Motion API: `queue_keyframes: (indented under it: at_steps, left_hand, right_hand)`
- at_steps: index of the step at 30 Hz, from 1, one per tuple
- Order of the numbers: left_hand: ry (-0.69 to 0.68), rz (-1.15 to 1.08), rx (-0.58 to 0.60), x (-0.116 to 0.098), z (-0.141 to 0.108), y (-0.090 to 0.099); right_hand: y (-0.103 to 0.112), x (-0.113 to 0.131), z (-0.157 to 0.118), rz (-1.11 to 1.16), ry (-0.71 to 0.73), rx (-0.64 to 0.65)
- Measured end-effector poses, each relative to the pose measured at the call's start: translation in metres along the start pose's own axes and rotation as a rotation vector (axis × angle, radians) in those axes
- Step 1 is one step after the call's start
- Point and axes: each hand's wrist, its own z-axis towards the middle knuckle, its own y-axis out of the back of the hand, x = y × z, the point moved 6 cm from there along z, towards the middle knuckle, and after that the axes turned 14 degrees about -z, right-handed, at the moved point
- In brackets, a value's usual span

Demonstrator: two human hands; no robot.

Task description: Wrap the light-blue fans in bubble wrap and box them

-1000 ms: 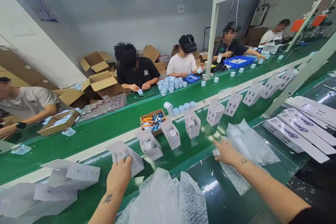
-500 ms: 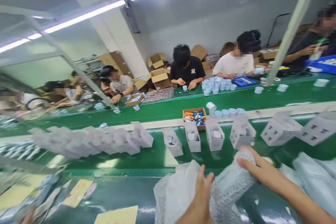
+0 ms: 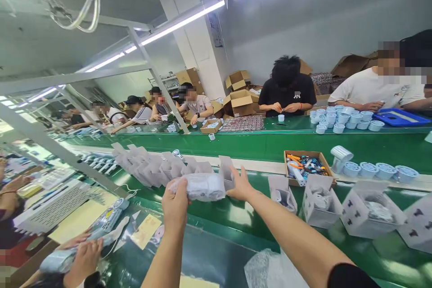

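Together, both hands hold one bubble-wrapped bundle up over the green belt. Left hand has its grip pinched on the bundle's left end, fingers curled round the wrap. Right hand is at the bundle's right end, its grip spread, the palm against the wrap and the fingers fanned upward. Behind the bundle a row of open white boxes lies on the belt, just beyond the wrap. Right of the bundle three more white boxes stand open on the belt, with wrapped parts inside. Beyond those, right of the bundle, a cardboard tray holds coloured tools, and pale blue caps stand beside it. Below and left of the bundle, another person's hand holds a wrapped item at the counter.
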Motion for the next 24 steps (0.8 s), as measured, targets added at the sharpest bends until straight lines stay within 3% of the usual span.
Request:
queue_keyframes:
  at_steps: [4, 6, 9, 11, 15, 17, 20, 24]
  left_hand:
    - [0.104, -0.115, 0.016, 0.043, 0.027, -0.025]
    - [0.128, -0.122, 0.074, 0.059, 0.031, -0.044]
    - [0.107, -0.08, 0.157, 0.071, 0.027, -0.068]
    - [0.035, 0.067, 0.231, 0.071, 0.016, -0.082]
    - [-0.331, 0.661, 0.496, 0.052, -0.027, -0.125]
    - [-0.441, 0.878, 0.608, 0.045, -0.048, -0.147]
    - [-0.483, 1.078, 0.704, 0.038, -0.063, -0.173]
    - [-0.492, 1.23, 0.866, 0.037, -0.071, -0.19]
  right_hand:
    - [-0.012, -0.007, 0.052, -0.077, 0.089, -0.054]
    - [-0.01, -0.016, 0.055, -0.097, 0.139, -0.081]
    - [-0.002, -0.035, 0.035, -0.135, 0.16, -0.113]
    - [0.004, -0.049, 0.014, -0.164, 0.128, -0.125]
    - [0.009, -0.069, -0.016, -0.215, 0.047, -0.168]
    - [0.011, -0.074, -0.022, -0.235, 0.023, -0.199]
    - [0.011, -0.075, -0.026, -0.258, 0.023, -0.222]
    - [0.009, -0.07, -0.03, -0.275, 0.089, -0.205]
